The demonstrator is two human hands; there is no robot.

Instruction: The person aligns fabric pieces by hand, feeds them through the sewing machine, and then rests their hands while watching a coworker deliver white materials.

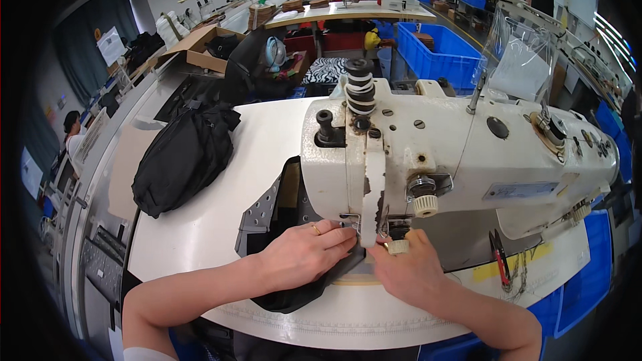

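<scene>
A white industrial sewing machine (481, 140) stands on a white table (257, 130), its needle area between my two hands. My left hand (311, 251), a ring on one finger, is closed on a black fabric piece (287, 299) just left of the presser foot. Part of this work is a grey panel with holes (262, 212), lying beyond my left wrist. My right hand (411, 267) is closed close to the needle on the right side, fingertips partly behind a knob and the machine's front parts. What those fingertips grip is hidden.
A black fabric bag (187, 157) lies at the table's left on brown card (127, 180). Red-handled snips (501, 267) lie right of my right hand. Behind the machine are a blue crate (438, 60) and an open carton (200, 60). Another person (73, 137) sits far left.
</scene>
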